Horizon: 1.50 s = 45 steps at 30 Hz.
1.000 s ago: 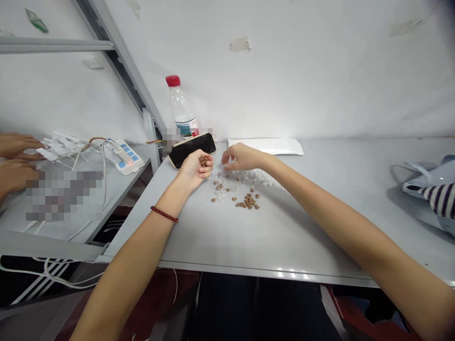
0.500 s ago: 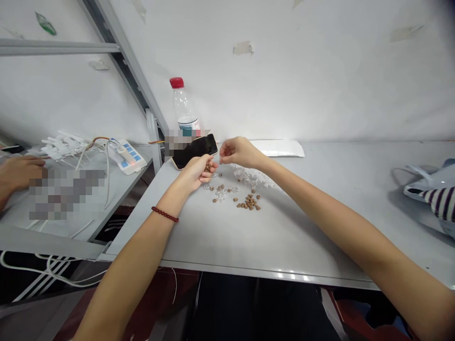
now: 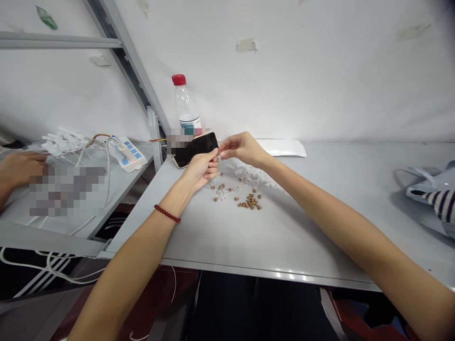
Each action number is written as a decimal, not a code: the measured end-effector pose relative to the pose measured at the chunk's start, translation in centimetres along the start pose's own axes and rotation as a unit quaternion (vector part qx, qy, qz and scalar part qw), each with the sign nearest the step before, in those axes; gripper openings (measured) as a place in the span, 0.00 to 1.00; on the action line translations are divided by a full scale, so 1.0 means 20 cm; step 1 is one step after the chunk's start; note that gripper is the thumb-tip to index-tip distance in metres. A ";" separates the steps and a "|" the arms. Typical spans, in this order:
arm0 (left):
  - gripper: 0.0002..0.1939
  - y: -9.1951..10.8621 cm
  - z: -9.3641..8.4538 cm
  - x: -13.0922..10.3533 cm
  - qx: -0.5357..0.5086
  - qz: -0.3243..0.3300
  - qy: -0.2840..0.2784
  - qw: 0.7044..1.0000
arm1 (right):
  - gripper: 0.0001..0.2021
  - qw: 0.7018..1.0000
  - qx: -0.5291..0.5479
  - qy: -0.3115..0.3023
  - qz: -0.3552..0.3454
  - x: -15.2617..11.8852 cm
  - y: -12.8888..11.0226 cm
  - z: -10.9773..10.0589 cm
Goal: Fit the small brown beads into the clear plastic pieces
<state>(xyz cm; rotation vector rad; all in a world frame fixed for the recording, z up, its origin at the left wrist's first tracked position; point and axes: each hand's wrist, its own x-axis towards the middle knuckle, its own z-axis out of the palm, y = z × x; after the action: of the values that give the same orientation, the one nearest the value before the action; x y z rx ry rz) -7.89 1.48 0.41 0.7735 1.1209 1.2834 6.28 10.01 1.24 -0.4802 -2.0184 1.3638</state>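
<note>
My left hand [image 3: 203,169], with a dark red bead bracelet [image 3: 167,214] at its wrist, is closed over small brown pieces that showed in its palm a moment earlier. Its thumb and forefinger meet the fingertips of my right hand [image 3: 239,148]. The right hand is in a pinch; whatever lies between its fingers is too small to make out. Below the hands lie several small clear pieces with brown ends [image 3: 222,193]. A loose group of small brown pieces [image 3: 250,202] rests to their right. Behind these is a pile of whitish, translucent bits [image 3: 252,175].
A dark-screened phone [image 3: 197,149] leans beside my left hand, before a red-capped bottle [image 3: 185,106]. A white strip [image 3: 282,148] lies by the wall. At left are a power strip [image 3: 130,154] with cables and another person's hand [image 3: 24,166]. A striped item [image 3: 441,203] sits far right.
My left fingers have curled shut over the brown pieces, and its thumb has moved up toward the right hand. The two hands' fingertips have come together. The view has shifted slightly.
</note>
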 end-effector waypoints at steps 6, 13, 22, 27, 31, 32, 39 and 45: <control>0.16 0.04 0.01 -0.02 -0.023 0.090 0.064 0.994 | 0.03 0.974 -0.217 -0.060 0.041 0.00 0.05 -0.07; 0.09 0.06 -0.04 0.00 -0.098 0.000 0.038 0.994 | 0.14 0.907 -0.391 -0.138 -0.068 -0.01 0.07 0.07; 0.14 0.06 -0.04 0.01 -0.044 -0.004 0.106 0.993 | 0.14 0.916 -0.377 -0.130 -0.052 -0.03 0.08 0.11; 0.14 0.03 -0.03 0.01 0.046 -0.017 0.118 0.992 | 0.07 0.966 -0.259 -0.004 -0.006 0.00 0.07 0.04; 0.13 0.01 -0.01 0.01 0.071 -0.040 0.067 0.994 | 0.07 0.984 -0.174 0.029 0.006 0.01 0.05 0.00; 0.13 0.00 -0.01 0.01 0.063 -0.035 0.054 0.996 | 0.07 0.986 -0.162 0.029 0.004 0.01 0.05 0.00; 0.13 0.01 0.00 0.00 0.047 0.016 0.060 0.997 | 0.05 0.984 -0.157 0.060 -0.052 0.00 0.02 0.03; 0.19 -0.01 0.02 -0.01 0.054 0.056 0.012 0.997 | 0.08 0.936 -0.317 0.095 -0.125 0.01 -0.02 0.09</control>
<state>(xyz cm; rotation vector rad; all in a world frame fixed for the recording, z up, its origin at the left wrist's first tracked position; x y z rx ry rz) -7.50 1.28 0.46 0.9144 1.1872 1.3373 5.02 8.74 1.15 -0.5794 -2.2353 0.4718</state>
